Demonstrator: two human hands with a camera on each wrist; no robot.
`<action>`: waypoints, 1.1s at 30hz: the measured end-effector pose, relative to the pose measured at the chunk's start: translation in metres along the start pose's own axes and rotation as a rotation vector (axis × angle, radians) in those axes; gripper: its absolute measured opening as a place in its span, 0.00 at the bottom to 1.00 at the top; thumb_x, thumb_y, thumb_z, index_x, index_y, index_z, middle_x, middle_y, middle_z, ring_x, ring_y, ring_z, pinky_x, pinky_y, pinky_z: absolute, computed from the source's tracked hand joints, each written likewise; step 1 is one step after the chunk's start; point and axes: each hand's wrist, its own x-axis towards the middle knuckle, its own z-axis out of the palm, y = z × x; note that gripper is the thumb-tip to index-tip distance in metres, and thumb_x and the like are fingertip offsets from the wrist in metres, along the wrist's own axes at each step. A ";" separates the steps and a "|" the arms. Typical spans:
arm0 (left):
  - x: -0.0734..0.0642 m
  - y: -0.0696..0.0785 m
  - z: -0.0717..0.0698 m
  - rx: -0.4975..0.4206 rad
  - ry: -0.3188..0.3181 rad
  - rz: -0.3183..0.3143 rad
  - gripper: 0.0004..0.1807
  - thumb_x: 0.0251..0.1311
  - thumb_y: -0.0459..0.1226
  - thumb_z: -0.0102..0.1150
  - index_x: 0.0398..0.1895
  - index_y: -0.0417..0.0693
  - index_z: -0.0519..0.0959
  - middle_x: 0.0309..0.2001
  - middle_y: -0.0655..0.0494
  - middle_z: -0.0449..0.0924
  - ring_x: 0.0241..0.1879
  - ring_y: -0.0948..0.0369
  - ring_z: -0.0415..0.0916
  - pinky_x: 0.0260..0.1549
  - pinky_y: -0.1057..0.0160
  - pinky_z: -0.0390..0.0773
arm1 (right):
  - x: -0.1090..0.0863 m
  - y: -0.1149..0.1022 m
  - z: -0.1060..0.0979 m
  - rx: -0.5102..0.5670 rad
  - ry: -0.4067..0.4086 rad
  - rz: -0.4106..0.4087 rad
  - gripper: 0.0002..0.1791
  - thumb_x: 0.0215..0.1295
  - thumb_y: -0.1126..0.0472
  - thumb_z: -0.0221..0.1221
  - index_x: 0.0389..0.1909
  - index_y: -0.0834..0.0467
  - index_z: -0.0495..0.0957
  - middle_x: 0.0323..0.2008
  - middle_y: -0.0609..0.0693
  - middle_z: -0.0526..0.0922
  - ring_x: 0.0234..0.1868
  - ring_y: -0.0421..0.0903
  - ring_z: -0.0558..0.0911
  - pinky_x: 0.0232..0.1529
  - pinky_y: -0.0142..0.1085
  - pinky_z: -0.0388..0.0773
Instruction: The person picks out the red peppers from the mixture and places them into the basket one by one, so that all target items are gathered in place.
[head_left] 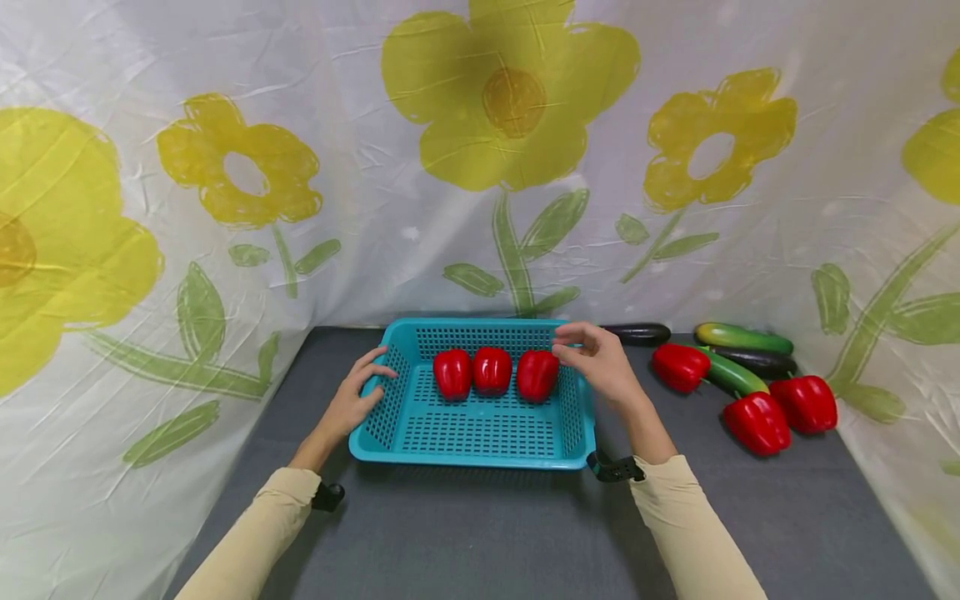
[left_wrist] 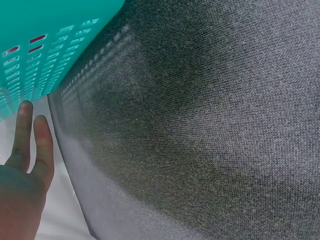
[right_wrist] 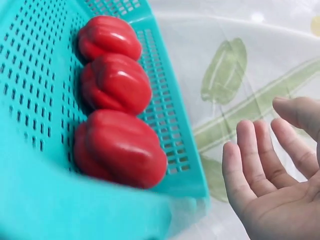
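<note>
A turquoise plastic basket (head_left: 472, 460) with slotted walls sits on the dark table, holding three red bell peppers (head_left: 492, 372) in a row toward its back. My left hand (head_left: 351, 402) is at the basket's left rim, fingers spread and loosely bent; the left wrist view has this hand (left_wrist: 30, 165) beside the slotted wall. Over the back right corner of the basket, my right hand (head_left: 602, 360) hovers near the rightmost pepper (head_left: 537, 375). In the right wrist view that hand (right_wrist: 280, 185) is relaxed, palm showing, with nothing in it, apart from the nearest pepper (right_wrist: 120, 150).
Right of the basket lie three more red bell peppers (head_left: 757, 422), a dark eggplant (head_left: 757, 362), a long green vegetable (head_left: 735, 372) and a yellow-green one (head_left: 742, 337). Another eggplant (head_left: 641, 334) lies behind my right hand. A flower-printed white curtain (head_left: 360, 250) hangs behind the table.
</note>
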 end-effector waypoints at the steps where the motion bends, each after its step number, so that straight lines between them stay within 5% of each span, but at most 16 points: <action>1: 0.000 0.000 0.000 0.003 0.000 -0.001 0.15 0.59 0.15 0.47 0.46 0.27 0.79 0.70 0.23 0.56 0.70 0.28 0.49 0.58 0.31 0.53 | -0.001 0.000 -0.002 0.000 -0.001 -0.003 0.19 0.70 0.65 0.64 0.59 0.65 0.78 0.51 0.62 0.81 0.44 0.52 0.85 0.50 0.44 0.80; 8: -0.001 -0.001 0.000 -0.002 0.001 0.004 0.15 0.59 0.15 0.47 0.46 0.26 0.79 0.70 0.23 0.56 0.70 0.28 0.49 0.58 0.30 0.52 | -0.010 0.001 -0.014 0.020 0.012 -0.017 0.17 0.69 0.66 0.64 0.57 0.66 0.78 0.49 0.61 0.82 0.45 0.50 0.85 0.53 0.56 0.76; 16: -0.001 -0.002 0.000 0.009 0.006 0.002 0.16 0.59 0.15 0.47 0.46 0.29 0.79 0.70 0.23 0.56 0.70 0.27 0.49 0.58 0.30 0.53 | -0.020 0.009 -0.032 0.002 0.021 -0.003 0.20 0.71 0.67 0.62 0.60 0.70 0.74 0.53 0.71 0.78 0.53 0.67 0.81 0.52 0.46 0.79; 24: 0.000 -0.001 0.001 -0.003 0.005 0.030 0.15 0.59 0.14 0.47 0.46 0.24 0.78 0.69 0.22 0.56 0.70 0.27 0.49 0.57 0.30 0.54 | -0.031 0.019 -0.053 -0.066 0.067 -0.016 0.19 0.70 0.64 0.63 0.58 0.67 0.76 0.50 0.63 0.82 0.46 0.48 0.86 0.47 0.36 0.80; 33: 0.000 -0.002 0.001 0.000 0.004 0.014 0.14 0.59 0.14 0.47 0.46 0.25 0.78 0.69 0.22 0.56 0.70 0.28 0.48 0.58 0.29 0.53 | -0.041 0.031 -0.076 -0.106 0.096 0.008 0.20 0.70 0.62 0.63 0.58 0.68 0.76 0.50 0.63 0.82 0.45 0.44 0.85 0.47 0.36 0.80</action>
